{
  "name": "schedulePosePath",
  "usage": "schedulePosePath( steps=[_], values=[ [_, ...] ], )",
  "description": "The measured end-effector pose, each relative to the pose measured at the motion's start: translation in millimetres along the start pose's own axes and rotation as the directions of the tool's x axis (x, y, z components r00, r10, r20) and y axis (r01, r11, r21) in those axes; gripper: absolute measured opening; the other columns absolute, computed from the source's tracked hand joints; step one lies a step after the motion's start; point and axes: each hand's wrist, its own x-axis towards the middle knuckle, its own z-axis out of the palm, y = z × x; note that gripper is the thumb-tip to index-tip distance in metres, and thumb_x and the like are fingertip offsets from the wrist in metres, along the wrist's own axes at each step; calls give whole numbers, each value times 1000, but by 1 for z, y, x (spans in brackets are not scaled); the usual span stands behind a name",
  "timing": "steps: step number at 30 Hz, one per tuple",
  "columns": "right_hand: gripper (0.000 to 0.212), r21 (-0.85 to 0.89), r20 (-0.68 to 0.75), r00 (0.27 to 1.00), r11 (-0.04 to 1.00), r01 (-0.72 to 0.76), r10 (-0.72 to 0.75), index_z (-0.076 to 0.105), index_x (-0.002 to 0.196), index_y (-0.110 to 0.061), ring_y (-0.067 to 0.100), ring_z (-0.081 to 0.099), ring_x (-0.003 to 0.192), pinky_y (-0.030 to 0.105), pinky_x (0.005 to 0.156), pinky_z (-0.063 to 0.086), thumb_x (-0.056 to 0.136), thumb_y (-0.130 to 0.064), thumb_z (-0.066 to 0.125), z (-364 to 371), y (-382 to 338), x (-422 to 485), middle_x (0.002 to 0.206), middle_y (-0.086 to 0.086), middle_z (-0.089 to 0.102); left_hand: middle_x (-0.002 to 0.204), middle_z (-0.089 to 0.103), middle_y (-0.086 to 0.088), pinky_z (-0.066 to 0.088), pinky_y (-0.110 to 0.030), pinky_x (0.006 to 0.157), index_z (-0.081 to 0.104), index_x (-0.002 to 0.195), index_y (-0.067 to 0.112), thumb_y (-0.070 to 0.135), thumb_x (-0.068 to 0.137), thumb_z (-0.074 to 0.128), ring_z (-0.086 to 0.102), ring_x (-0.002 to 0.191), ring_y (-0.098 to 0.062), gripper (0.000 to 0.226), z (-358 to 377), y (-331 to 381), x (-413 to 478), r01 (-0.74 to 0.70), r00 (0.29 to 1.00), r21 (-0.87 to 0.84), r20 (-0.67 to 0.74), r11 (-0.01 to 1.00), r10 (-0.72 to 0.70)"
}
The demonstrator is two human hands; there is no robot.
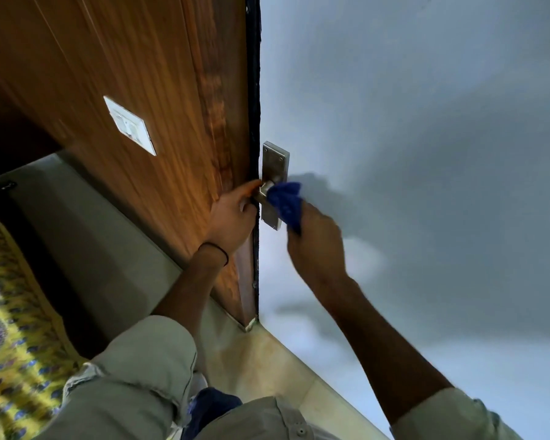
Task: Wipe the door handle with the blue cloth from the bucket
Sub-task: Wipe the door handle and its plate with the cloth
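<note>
A steel door handle [266,189] on a long metal backplate [275,163] sits at the edge of the pale grey-blue door [410,138]. My right hand [316,241] grips a bunched blue cloth [285,201] and presses it against the handle's lever. My left hand [232,217] holds the door's edge just beside the handle, thumb touching the lever's base. The bucket is out of view.
A wood-grain panel [134,74] with a white switch plate [130,125] stands left of the door's edge. Below lies a pale tiled floor [251,360]. A yellow patterned bedcover [10,344] fills the lower left. My rolled-up sleeves are at the bottom.
</note>
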Motion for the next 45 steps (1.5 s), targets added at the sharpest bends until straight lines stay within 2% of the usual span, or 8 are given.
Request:
schedulePosePath(
  steps=[9,13,19,23,28,31,36,45],
  values=[
    [23,87,185,982,995,-45,28,64,111,-13,35,65,88,37,74,49,92,-26,60,1,-9,36,98,13,71,114,70,-1,41,4,80,63,128,16,-7,88,51,60,102,-9,47,-1,-14,7,-77,996,-1,-49,997,76],
    [16,335,269,933,885,-324,240,65,107,-18,22,64,79,29,70,49,92,-17,59,-29,25,15,86,2,68,103,69,-1,46,-11,73,59,133,25,-8,87,47,50,63,-5,58,0,-18,6,-51,998,7,-45,999,52],
    [20,751,463,748,239,-616,475,68,108,-15,27,70,87,37,76,56,92,-10,57,-21,35,-5,96,10,73,78,57,5,39,1,52,54,138,26,-10,89,45,42,48,-3,61,1,-17,2,-48,999,26,-21,999,49],
    [31,716,688,586,-266,-646,429,65,121,-10,25,73,82,35,75,59,94,-18,51,3,25,-2,99,10,74,105,65,2,53,-15,70,51,139,24,-10,91,44,56,66,-6,60,-6,-14,0,-56,998,-4,29,998,56],
    [36,650,738,591,-580,-492,325,61,126,-14,24,76,83,33,72,62,97,-24,43,34,15,-24,99,10,78,84,61,10,46,-11,52,47,137,37,-11,90,43,46,51,-1,67,-13,-27,9,-49,991,5,123,999,48],
    [41,670,690,650,-619,-409,317,57,132,-15,28,76,87,41,79,60,93,-21,47,37,14,-36,107,12,76,85,63,-3,52,-38,56,48,138,39,-9,89,44,38,52,-9,69,-19,-32,14,-50,985,27,167,998,45],
    [52,720,626,693,-607,-337,358,51,140,-15,30,72,102,44,89,58,89,-8,51,47,8,-34,124,14,68,64,45,0,38,-9,47,47,141,31,-6,93,46,35,51,-9,60,-24,-34,23,-134,965,61,234,989,116],
    [43,801,546,710,-525,-287,445,60,127,-2,31,64,114,42,93,54,89,5,41,67,-33,-6,128,19,65,131,60,-14,40,-22,100,44,145,20,-12,87,46,60,115,-29,67,-43,-42,48,-378,856,69,405,923,321]
  ],
)
